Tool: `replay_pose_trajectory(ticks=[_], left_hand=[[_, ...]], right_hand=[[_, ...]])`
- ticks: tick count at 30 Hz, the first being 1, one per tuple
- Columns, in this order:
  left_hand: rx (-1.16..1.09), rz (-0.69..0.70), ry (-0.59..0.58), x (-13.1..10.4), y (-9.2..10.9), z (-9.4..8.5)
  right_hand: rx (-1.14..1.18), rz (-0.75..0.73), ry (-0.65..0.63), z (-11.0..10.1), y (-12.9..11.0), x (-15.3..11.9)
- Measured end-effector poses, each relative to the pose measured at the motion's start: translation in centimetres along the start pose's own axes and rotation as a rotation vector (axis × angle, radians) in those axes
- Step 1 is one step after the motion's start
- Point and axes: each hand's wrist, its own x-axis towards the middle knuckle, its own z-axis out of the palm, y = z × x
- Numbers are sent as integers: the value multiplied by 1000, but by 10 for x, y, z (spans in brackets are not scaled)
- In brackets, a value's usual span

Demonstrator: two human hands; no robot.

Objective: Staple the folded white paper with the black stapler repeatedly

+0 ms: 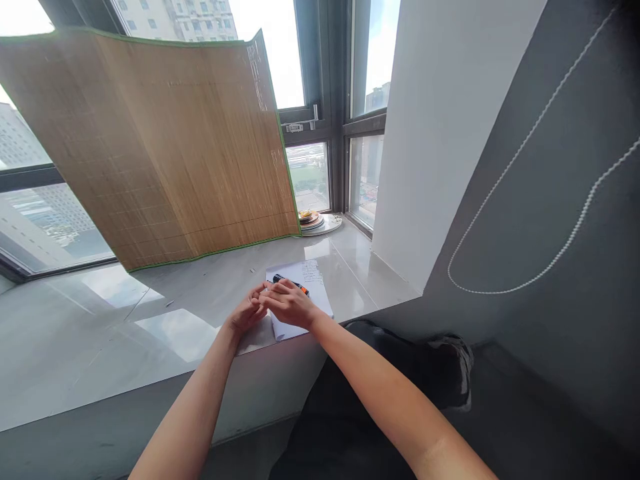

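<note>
Some of the work looks done: I see small dark writing (313,271) in the far right part of the white paper (320,299), while the visible near part looks plain. How much is left I can't judge. The paper is thin and smooth, lying by the front edge of the window ledge (367,293), which is glossy pale tile. A black-and-orange tube (278,278), rounded and shiny, shows over the paper, partly hidden by my right grip (286,303). My left grip (247,311) meets it at the fingertips, fingers bent on both; whether either one holds anything I cannot tell. Beyond stands a ribbed bamboo mat (185,153), green-edged, beside round plates (320,225)
</note>
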Motion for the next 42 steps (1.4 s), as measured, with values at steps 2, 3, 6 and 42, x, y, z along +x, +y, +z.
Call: replay_pose_trajectory(ticks=[2, 3, 6, 42], left_hand=[[-24, 24, -93, 0, 3, -5], [-41, 46, -110, 0, 4, -7], [-139, 116, -48, 0, 10, -10], [1778, -145, 692, 38, 4, -46]], right_hand=[[6, 88, 35, -3, 5, -3], [8, 157, 60, -7, 10, -5], [-38, 474, 86, -23, 32, -14], [-149, 1681, 140, -45, 133, -79]])
